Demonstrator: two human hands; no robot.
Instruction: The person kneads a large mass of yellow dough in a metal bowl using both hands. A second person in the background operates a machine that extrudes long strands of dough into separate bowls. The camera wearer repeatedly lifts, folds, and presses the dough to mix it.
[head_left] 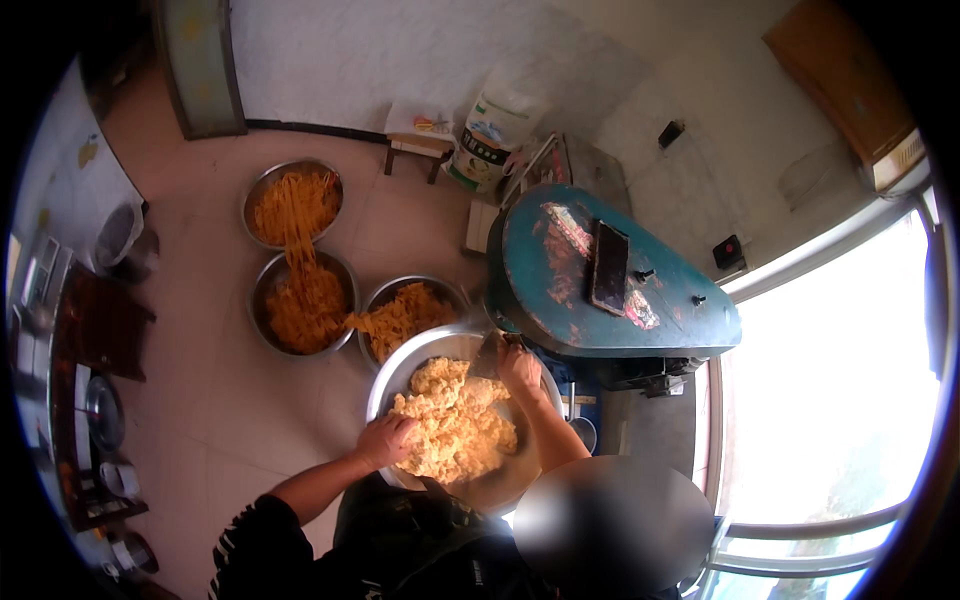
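A wide metal basin [381,392] stands in front of me and holds a lumpy mass of pale yellow dough [455,435]. Over the basin's left rim comes my left hand [388,440], its fingers curled together against the edge of the dough. My right hand [518,368], at the far right inside the basin, is closed on a dark, flat, blade-like tool [487,357]. That tool's blade reaches down to the far side of the dough. Whether it is a scraper or a cleaver I cannot tell.
Three smaller metal bowls with orange strands [305,305] sit on the floor beyond, strands draped between them. At the right stands a blue-green machine cover [550,270] bearing a phone [609,266]. A sack [485,140] and a low stool [418,143] are by the wall.
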